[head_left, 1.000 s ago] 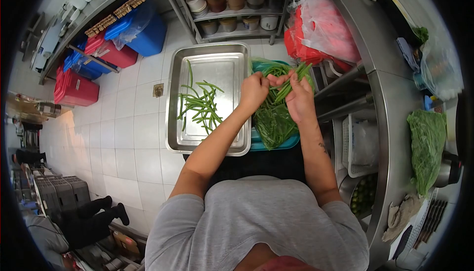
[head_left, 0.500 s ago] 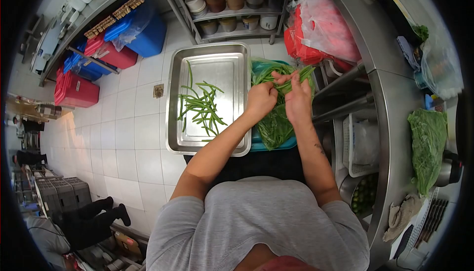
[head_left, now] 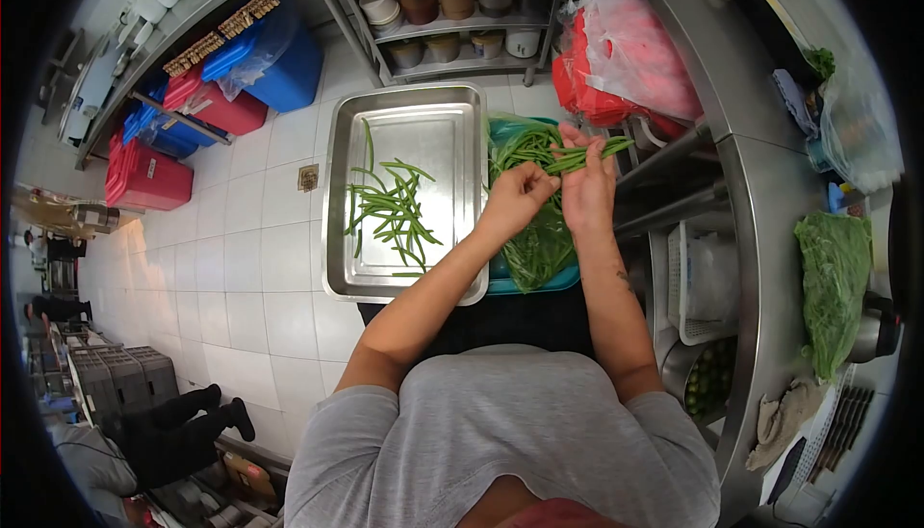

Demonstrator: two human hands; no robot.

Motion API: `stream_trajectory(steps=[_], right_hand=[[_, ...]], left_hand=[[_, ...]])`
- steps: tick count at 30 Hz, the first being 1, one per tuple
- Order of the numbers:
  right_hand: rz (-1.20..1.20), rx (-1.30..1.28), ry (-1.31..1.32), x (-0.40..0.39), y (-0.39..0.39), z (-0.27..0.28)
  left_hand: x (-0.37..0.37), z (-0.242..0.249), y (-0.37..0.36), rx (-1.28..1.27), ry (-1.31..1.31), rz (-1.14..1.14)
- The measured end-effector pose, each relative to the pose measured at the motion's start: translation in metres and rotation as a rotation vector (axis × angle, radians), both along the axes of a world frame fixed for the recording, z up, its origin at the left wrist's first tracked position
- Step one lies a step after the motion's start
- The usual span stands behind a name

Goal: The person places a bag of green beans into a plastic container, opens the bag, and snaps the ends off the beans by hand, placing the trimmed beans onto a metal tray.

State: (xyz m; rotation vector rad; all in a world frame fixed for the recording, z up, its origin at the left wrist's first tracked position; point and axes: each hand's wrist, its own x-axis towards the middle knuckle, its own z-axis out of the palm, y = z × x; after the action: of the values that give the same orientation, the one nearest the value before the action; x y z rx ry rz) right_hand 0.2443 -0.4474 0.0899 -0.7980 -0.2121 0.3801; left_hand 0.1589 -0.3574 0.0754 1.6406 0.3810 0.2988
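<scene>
At the wearer's one o'clock, the right hand [head_left: 589, 196], fingers curled, cradles slender green beans [head_left: 616, 145] beside the left hand [head_left: 515, 203], fingers pressed together, with loose beans [head_left: 390, 208] in a rectangular steel tray [head_left: 452, 143] toward eleven.

Our right hand [head_left: 589, 186] hides part of the bean bunch [head_left: 619, 146], and our left hand's [head_left: 517, 198] pinched fingertips are too small to read. Our left forearm [head_left: 423, 299] covers some of the steel tray's [head_left: 333, 191] near rim. The plastic bag [head_left: 537, 257] hides most of the teal tray [head_left: 551, 283]; the near-left co-worker [head_left: 168, 441] (legs mostly) is cut off.
</scene>
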Motion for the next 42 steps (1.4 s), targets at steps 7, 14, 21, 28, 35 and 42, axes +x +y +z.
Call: stream_trajectory(steps=[7, 14, 21, 28, 35, 42], right_hand=[[-0.032, -0.078, -0.063, -0.016, 0.012, 0.004], [-0.07, -0.095, -0.188, -0.038, 0.016, 0.011], [-0.016, -0.011, -0.051, -0.01, 0.003, -0.006], [0.017, -0.001, -0.08, -0.011, 0.004, -0.004], [-0.096, -0.339, -0.609, -0.041, 0.011, 0.024], [0.239, -0.874, -0.786, -0.07, 0.067, 0.05]], left_hand=[[0.001, 0.014, -0.015, 0.068, -0.118, 0.17], [0.005, 0.0, -0.001, 0.608, 0.031, 0.27], [0.006, -0.004, 0.017, 0.302, -0.228, 0.187], [0.01, 0.008, 0.013, 0.388, -0.22, 0.072], [0.017, -0.013, 0.005, 0.686, -0.054, 0.212], [0.005, -0.039, -0.022, 0.886, -0.129, 0.149]])
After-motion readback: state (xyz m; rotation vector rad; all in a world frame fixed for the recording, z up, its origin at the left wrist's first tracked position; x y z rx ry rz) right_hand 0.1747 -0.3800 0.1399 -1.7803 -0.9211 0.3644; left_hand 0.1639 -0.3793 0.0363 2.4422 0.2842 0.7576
